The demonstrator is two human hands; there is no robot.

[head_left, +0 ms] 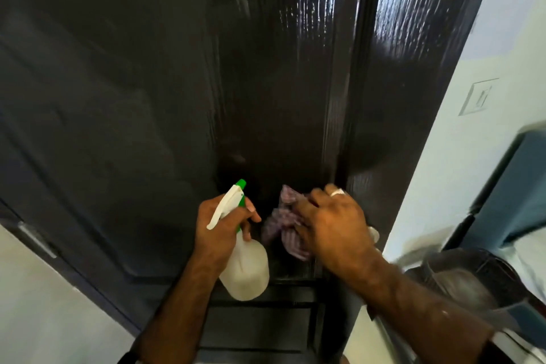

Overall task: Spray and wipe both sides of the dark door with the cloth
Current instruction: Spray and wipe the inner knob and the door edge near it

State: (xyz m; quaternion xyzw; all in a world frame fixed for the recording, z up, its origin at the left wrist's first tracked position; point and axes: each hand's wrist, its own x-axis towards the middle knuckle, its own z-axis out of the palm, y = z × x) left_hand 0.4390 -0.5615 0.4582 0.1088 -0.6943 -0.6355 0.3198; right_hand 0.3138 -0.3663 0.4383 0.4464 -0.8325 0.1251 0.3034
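The dark door fills most of the view, glossy with wet streaks near its upper right. My left hand grips the neck of a white spray bottle with a green and white trigger head, held close to the lower part of the door. Just to its right, my right hand, with a ring on one finger, holds a crumpled purple striped cloth against the door near its right edge.
A white wall with a switch plate lies to the right of the door. A dark round bin or bucket and a blue-grey object sit at the lower right. Pale floor shows at the lower left.
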